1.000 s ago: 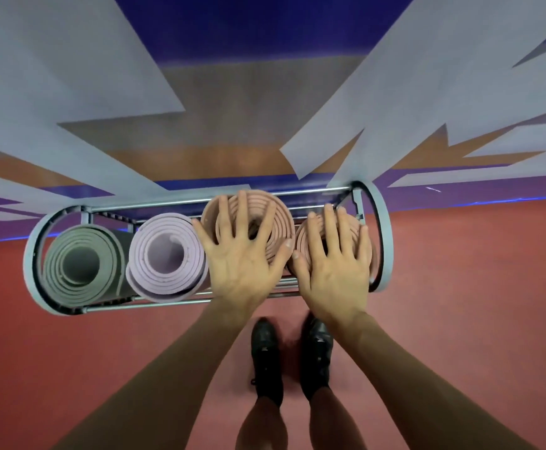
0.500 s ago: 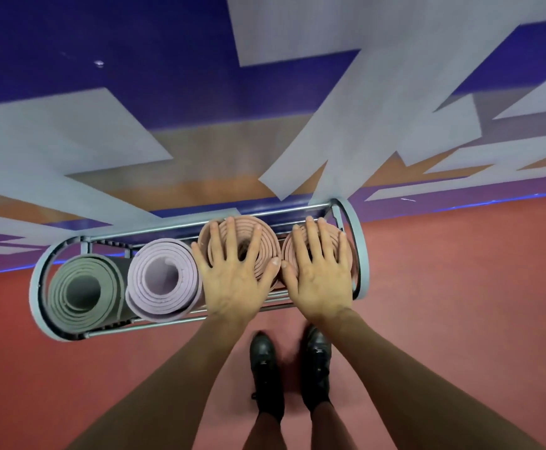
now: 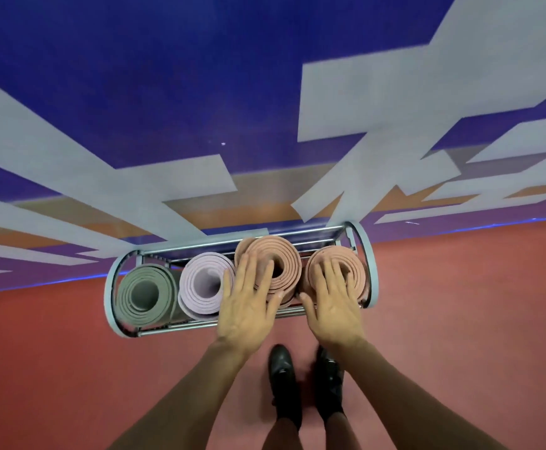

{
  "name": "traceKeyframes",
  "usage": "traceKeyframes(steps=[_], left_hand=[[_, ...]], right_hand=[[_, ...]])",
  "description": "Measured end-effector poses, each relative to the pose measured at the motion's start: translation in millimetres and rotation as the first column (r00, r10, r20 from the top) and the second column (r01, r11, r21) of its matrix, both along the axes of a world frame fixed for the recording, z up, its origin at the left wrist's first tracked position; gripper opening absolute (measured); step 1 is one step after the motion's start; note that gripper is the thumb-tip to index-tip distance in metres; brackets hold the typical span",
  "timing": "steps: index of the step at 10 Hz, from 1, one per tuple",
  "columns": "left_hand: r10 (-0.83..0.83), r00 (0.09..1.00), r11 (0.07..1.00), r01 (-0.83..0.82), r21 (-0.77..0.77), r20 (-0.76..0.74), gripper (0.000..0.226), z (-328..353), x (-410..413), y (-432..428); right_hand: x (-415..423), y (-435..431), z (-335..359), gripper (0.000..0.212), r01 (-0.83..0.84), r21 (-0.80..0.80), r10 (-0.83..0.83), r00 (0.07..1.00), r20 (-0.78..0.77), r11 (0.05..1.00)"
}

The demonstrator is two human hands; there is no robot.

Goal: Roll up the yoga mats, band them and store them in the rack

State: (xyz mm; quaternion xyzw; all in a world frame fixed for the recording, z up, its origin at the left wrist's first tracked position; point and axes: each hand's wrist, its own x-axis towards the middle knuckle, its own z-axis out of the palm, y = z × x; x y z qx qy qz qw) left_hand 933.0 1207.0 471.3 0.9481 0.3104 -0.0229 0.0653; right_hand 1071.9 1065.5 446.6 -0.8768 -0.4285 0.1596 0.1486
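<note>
My black shoes [image 3: 284, 381] stand on the red floor [image 3: 70, 384] just in front of the rack [image 3: 110, 293]. Both hands are flat with fingers straight and spread, gripping nothing. The left hand [image 3: 248, 306] reaches over the rack's front rail to the near edge of the inner pink mat [image 3: 276, 254]. The right hand [image 3: 333, 306] reaches to the end pink mat [image 3: 351, 263] at the rack's right end. Half a second ago the hands covered those roll ends; now the palms sit back over the rail. All four mats stand on end in the rack, long axes pointing up at me, with the lilac mat [image 3: 205, 284] and grey mat [image 3: 141, 293] toward its left end.
</note>
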Motion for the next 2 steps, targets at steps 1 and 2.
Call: traceKeyframes(steps=[1, 2], left_hand=[[-0.021, 0.998, 0.996, 0.015, -0.090, -0.057, 0.066, 38.2, -13.9, 11.6], [-0.146, 0.959, 0.975, 0.098, -0.199, -0.244, 0.081, 82.1, -19.4, 22.0]], right_hand=[[-14.1, -8.4, 35.2, 0.079, -0.149, -0.172, 0.153, 0.988, 0.011, 0.974], [-16.8, -1.5, 91.3, 0.090, -0.238, -0.359, 0.185, 0.967, -0.176, 0.903]])
